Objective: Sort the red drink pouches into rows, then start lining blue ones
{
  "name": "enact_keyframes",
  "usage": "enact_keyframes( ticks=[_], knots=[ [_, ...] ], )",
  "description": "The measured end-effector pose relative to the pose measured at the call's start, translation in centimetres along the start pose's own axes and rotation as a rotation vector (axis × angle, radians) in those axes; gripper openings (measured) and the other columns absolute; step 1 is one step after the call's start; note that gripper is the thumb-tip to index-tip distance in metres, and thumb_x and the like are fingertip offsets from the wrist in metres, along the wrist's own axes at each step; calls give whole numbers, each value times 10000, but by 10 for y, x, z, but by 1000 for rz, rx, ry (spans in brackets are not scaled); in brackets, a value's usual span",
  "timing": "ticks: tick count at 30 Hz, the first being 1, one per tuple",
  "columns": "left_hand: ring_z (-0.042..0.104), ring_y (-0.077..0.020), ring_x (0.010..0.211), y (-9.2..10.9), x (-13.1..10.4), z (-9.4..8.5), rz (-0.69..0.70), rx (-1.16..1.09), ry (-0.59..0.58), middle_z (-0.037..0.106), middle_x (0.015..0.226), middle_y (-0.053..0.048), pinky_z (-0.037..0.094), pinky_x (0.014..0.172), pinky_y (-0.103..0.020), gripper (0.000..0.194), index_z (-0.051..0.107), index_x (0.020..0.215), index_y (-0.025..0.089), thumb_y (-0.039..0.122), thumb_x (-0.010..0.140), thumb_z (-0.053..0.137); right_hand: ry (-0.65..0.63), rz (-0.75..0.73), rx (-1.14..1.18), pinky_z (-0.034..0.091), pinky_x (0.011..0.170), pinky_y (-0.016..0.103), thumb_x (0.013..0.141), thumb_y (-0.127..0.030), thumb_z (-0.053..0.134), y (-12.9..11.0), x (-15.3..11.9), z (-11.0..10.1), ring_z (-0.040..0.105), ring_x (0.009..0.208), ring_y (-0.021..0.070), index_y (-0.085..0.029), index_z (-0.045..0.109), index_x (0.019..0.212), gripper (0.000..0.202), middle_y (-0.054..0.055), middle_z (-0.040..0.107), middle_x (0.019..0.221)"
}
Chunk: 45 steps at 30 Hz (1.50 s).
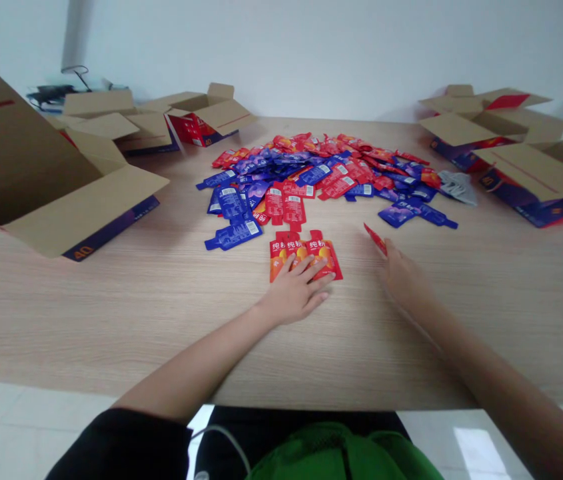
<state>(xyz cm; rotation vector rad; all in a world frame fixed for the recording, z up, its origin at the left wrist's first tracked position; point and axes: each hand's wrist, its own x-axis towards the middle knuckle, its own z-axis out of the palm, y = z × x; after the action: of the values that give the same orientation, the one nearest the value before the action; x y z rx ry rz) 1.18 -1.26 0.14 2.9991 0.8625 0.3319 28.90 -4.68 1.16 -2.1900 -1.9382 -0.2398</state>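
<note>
1. Red pouches (306,257) lay in a short side-by-side row on the worktop (161,300), spouts pointing to twelve o'clock, long axes running away from the person.
2. Left hand (296,290) rested flat on that row, fingers (306,268) spread and released, pressing down rather than gripping.
3. Right hand (401,273) sat at three o'clock of the row, near it but apart, pinching a single red pouch (376,239) by its lower end; that pouch tilted up toward eleven o'clock.
4. So the row lay under the left hand, and the loose pouch was at the right hand, with bare wood between them.
5. At twelve o'clock of both hands spread the heap of red and blue pouches (321,167), with a blue pouch (234,235) strayed toward ten o'clock of the row.
6. At nine o'clock stood a big open carton (36,173); I could not see anything inside it.
7. At two o'clock, open cartons (521,153) showed red and blue inner boxes, and another small carton (201,120) at eleven o'clock did likewise.
</note>
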Motion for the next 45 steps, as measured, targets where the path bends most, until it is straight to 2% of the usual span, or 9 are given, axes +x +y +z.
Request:
enact_keyframes(
  ticks=[5,9,15,19,24,32,38,41,45],
  knots=[
    [356,-310,1461,1,1,-1,6,11,-6,382,1600,-54,213,1192,-600,509,480,1486,310,526,1057,315,19,-226,48,503,972,415,948,-56,344,-65,-14,-6,612,1163,280,-107,574,1396,506,161,603,1394],
    [349,-323,1464,2,2,-3,6,24,-31,400,1584,-94,225,1183,-608,524,502,1474,261,519,1057,317,-58,-261,17,473,1002,468,953,-88,410,-92,-16,6,555,1142,310,-114,592,1399,482,184,537,1444],
    [328,-328,1473,0,0,-1,37,21,-25,373,1600,-92,207,1184,-613,541,422,1524,265,518,1060,306,-48,-235,138,439,1040,548,1014,-309,386,-73,-7,21,450,1259,376,-43,574,1394,500,262,486,1366],
    [316,-327,1480,0,0,0,36,21,-25,351,1611,-98,202,1186,-607,534,422,1519,275,518,1053,330,-78,-319,324,425,1089,515,988,-226,357,-56,-1,29,455,1278,335,-85,583,1386,479,232,467,1356],
    [295,-323,1491,0,0,-1,31,4,-32,338,1616,-110,187,1191,-610,506,452,1491,263,491,1058,323,-106,-400,393,460,1062,498,926,-150,389,-43,4,32,497,1214,308,-139,623,1345,479,196,495,1282],
    [218,-362,1517,6,0,-1,-14,-16,-63,251,1640,-173,144,1213,-605,624,475,1443,159,569,973,494,-44,-399,359,467,1044,506,898,-84,389,-49,-5,28,486,1196,315,-91,629,1322,487,219,497,1264],
    [195,-366,1524,4,0,-2,-17,-13,-74,210,1650,-181,148,1215,-605,676,435,1473,132,575,967,505,-66,-377,465,487,1037,456,925,-109,394,-48,-5,24,532,1158,273,-146,630,1321,463,170,517,1234],
    [154,-369,1533,11,7,-8,-23,28,-24,186,1658,-168,147,1219,-596,670,364,1533,152,513,986,504,-81,-356,505,461,1074,482,903,-100,402,-49,-3,24,517,1215,284,-113,573,1370,498,188,522,1271],
    [125,-319,1546,30,30,-16,4,47,55,162,1669,-127,123,1254,-512,636,344,1544,87,421,1010,437,-121,-402,609,449,1084,513,923,-148,400,-47,2,22,517,1243,287,-105,547,1387,488,208,559,1289]
  ],
)
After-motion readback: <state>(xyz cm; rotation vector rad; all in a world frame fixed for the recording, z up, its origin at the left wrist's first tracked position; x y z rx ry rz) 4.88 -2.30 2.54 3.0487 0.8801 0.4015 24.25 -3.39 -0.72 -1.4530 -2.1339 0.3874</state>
